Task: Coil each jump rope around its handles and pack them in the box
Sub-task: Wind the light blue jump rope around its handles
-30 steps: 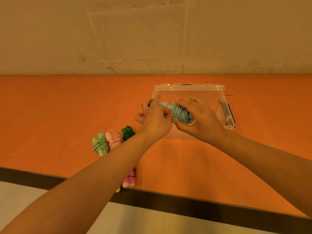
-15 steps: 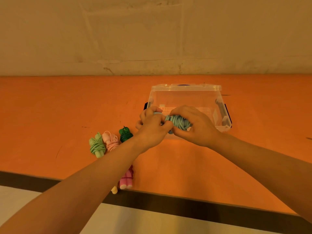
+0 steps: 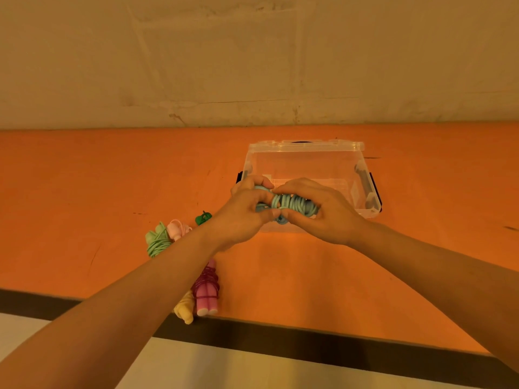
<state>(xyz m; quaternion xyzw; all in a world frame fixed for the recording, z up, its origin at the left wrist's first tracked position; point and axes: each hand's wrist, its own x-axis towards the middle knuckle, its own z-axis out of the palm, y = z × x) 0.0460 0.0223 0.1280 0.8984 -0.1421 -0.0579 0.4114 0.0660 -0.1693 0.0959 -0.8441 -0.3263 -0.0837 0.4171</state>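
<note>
- The light-blue jump rope (image 3: 295, 206) is pinched from both ends by the left hand (image 3: 244, 213) and right hand (image 3: 323, 211), fingers curled tight round it so the coils cannot spring loose
- It is held just over the near wall of the clear box (image 3: 306, 164), which stands open towards the bench's far edge, ready for packing
- Five coiled ropes are left near the front edge, the green one (image 3: 157, 240) and magenta one (image 3: 207, 287) among them

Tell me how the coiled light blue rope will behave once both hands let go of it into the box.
The light blue rope is wound in many loose-looking loops, so it may spring open unless its end is tucked. It looks light, as fingers of the left hand and right hand hold it. The clear box should contain it.
</note>
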